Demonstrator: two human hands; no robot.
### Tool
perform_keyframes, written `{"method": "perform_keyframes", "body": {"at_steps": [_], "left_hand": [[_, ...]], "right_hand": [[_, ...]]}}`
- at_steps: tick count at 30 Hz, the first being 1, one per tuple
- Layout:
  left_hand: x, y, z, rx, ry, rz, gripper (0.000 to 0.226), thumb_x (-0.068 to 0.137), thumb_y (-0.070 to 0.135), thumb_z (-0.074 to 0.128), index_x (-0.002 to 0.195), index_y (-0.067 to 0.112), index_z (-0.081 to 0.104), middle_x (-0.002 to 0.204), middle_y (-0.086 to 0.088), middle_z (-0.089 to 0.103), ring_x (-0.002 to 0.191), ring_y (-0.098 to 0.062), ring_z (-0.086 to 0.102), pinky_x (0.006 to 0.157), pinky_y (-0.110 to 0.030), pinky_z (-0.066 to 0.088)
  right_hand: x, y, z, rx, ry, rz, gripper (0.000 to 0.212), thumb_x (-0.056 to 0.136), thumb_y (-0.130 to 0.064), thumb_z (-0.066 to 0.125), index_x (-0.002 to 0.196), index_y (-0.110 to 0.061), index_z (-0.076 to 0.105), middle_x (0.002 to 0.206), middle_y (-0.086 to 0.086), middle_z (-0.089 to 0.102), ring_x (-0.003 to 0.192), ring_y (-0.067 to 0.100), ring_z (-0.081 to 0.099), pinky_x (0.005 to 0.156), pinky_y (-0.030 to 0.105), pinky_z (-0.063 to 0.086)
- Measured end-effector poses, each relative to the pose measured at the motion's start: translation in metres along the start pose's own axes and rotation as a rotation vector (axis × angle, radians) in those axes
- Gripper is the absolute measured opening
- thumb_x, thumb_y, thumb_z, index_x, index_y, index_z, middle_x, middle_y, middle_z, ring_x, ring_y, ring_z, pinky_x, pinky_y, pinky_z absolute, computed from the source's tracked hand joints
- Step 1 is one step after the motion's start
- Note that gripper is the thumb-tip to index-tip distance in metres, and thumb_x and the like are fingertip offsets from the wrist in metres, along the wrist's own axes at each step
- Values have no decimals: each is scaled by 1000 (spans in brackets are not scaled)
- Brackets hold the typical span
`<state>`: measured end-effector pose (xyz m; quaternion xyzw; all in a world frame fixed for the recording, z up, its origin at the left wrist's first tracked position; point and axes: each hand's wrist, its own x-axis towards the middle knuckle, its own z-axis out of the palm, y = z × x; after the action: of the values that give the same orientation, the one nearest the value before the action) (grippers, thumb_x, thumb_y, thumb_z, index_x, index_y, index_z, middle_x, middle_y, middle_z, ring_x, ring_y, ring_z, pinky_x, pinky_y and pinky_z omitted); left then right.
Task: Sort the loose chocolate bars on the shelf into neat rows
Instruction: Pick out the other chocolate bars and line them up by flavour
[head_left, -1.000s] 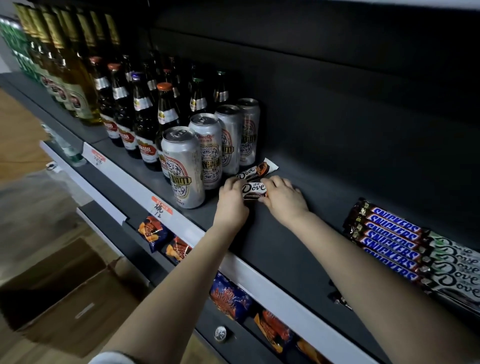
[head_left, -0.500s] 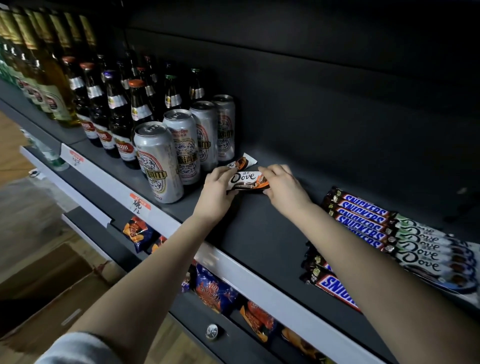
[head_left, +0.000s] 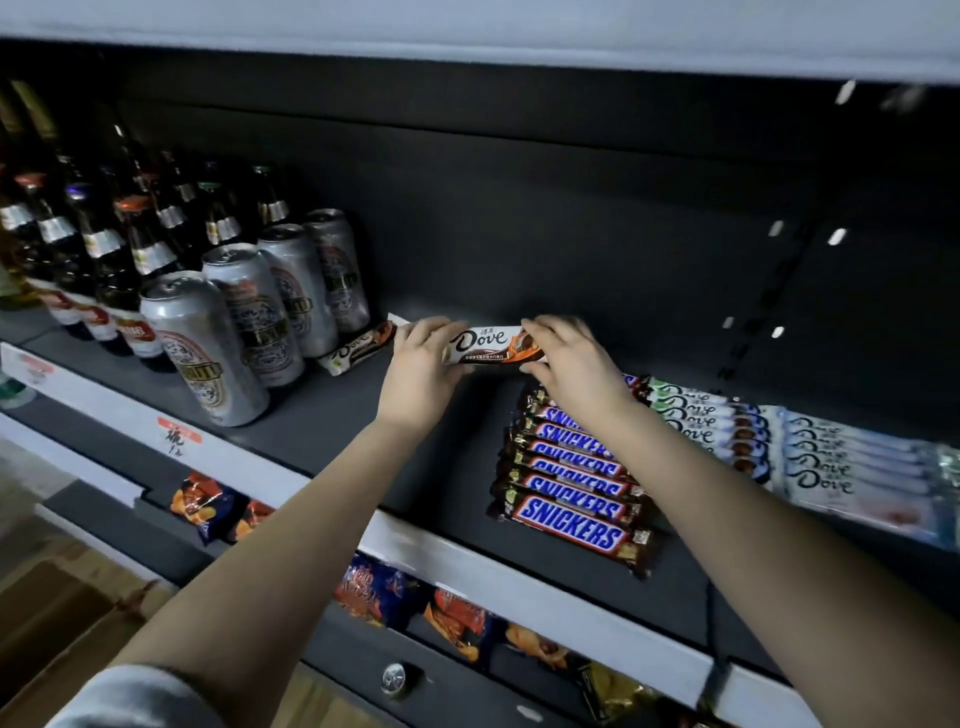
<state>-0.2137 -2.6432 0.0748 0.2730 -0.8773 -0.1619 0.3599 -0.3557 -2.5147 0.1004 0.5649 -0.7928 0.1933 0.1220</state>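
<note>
Dove bar (head_left: 480, 345) held level over the shelf (head_left: 322, 421), just behind the Snickers row (head_left: 571, 483) | progress: Snickers row and Dove rows (head_left: 701, 421) look neat, this one unplaced, a loose bar (head_left: 358, 351) askew by the cans (head_left: 208, 343) | left hand (head_left: 421, 369), right hand (head_left: 571, 364) — fingers curled, each pinching one end

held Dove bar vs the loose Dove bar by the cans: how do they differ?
1. The held Dove bar is gripped at its ends by the left hand and right hand; the loose Dove bar lies untouched on the shelf beside the cans.
2. The held Dove bar runs level across the view; the loose Dove bar slants.
Shared: the same white and brown Dove wrapper.
</note>
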Motion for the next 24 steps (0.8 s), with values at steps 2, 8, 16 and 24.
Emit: {"method": "perform_keyframes", "body": {"at_steps": [2,8,16,24], "left_hand": [[-2,17,7,-6,-27,24,48,78,18,73,124,15,58,123,-4,56,118,-27,40,98,-28,31],[-10,81,37,-58,-72,96,47,77,14,73,122,15,59,123,-3,57,116,-25,43,98,-30,35],[-29,194,89,-104,-116,220,49,74,15,75,121,14,61,121,-5,59,112,-27,48,97,-34,37],[-56,282,136,-149,-207,288,48,74,18,75,120,17,61,121,-1,59,113,-25,47,97,-32,37]], "right_hand": [[-14,14,-10,12,-16,37,54,92,-26,55,141,-13,36,142,4,40,133,22,29,110,34,28],[-70,60,-43,9,-12,97,52,93,-19,53,141,-10,35,141,7,40,133,22,28,112,34,26],[-154,142,-102,-108,47,182,49,91,-16,56,137,-7,42,137,9,47,130,25,33,109,32,29],[-241,197,-139,-136,75,297,49,91,-10,52,138,-6,40,138,5,42,131,18,32,101,34,40]]}}
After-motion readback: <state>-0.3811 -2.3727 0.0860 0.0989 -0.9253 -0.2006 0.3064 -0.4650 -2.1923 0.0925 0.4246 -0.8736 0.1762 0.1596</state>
